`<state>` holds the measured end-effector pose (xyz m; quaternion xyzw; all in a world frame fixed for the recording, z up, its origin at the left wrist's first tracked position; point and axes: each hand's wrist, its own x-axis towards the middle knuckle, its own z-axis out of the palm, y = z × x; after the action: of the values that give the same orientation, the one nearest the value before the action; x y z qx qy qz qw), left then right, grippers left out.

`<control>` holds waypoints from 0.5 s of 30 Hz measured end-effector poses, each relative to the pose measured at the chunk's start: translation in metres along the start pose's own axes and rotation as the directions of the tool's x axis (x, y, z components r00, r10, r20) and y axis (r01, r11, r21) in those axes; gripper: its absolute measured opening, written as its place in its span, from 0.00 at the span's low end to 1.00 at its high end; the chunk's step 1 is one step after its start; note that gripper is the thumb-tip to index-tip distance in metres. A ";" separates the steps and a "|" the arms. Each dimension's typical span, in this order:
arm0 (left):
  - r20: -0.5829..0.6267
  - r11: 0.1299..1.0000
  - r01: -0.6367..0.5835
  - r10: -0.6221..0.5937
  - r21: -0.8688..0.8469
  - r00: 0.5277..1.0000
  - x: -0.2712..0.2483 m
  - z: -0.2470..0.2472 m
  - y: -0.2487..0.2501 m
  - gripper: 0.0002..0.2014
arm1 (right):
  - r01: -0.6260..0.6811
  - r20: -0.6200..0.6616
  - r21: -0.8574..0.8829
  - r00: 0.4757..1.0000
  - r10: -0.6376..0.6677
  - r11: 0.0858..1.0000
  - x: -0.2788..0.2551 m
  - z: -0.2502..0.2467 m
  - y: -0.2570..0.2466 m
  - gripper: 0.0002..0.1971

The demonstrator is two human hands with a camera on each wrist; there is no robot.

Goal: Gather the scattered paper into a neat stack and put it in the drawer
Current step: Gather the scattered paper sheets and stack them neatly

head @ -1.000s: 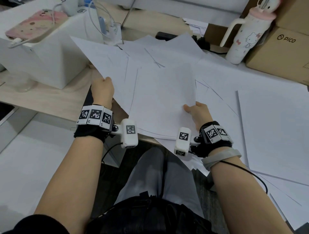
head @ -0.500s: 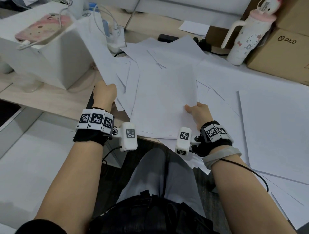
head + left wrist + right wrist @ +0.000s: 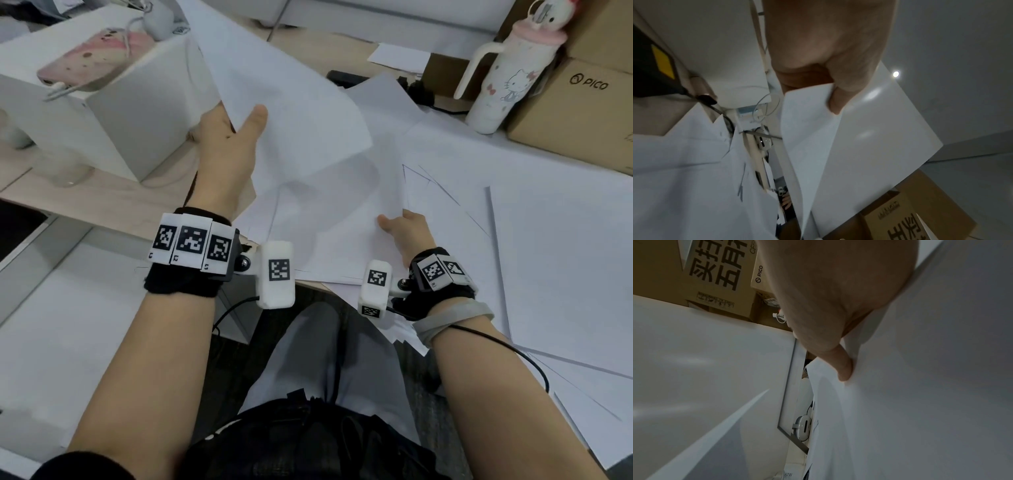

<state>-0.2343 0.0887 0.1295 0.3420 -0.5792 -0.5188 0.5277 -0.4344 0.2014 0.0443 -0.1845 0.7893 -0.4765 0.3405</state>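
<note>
Fingers and thumb of the left hand pinch a sheet, raised off the desk. The right hand grips the stack's near edge, thumb on top, low on the desk.

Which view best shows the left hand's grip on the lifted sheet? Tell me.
Left wrist: the left hand pinches the lifted sheet at its corner. Head view shows it from behind; right wrist view misses it.

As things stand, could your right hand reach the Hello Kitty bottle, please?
Probably, but not freely: the right hand is pinching the paper pile. Only flat sheets lie before the bottle.
</note>
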 end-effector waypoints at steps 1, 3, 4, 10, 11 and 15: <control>0.019 1.000 0.018 -0.018 -0.010 1.000 -0.002 0.002 -0.002 0.08 | -0.001 0.004 0.007 1.000 0.001 1.000 -0.001 0.000 0.000 0.25; 0.029 0.998 0.053 -0.054 0.022 0.998 -0.005 0.005 -0.011 0.11 | -0.018 -0.010 -0.013 1.000 0.018 1.000 -0.001 0.000 0.001 0.24; 0.028 0.996 0.077 -0.078 0.050 0.997 -0.006 0.005 -0.018 0.11 | -0.023 -0.012 -0.016 1.000 0.023 1.000 -0.002 0.000 0.000 0.23; 0.020 0.925 0.281 -0.295 0.255 0.955 -0.014 0.000 -0.054 0.15 | -0.005 0.001 -0.005 1.000 0.005 1.000 0.001 -0.001 0.000 0.25; 0.023 0.906 0.303 -0.324 0.294 0.946 -0.016 -0.001 -0.060 0.17 | -0.004 -0.005 0.005 1.000 0.004 1.000 0.000 -0.001 -0.001 0.25; 0.055 0.836 0.381 -0.435 0.395 0.899 -0.021 0.000 -0.079 0.19 | 0.002 -0.001 0.025 1.000 -0.002 1.000 0.004 0.000 0.002 0.23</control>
<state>-0.2418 0.0908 0.0479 0.5139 -0.6170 -0.5225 0.2868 -0.4374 0.2002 0.0409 -0.1807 0.7832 -0.4866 0.3421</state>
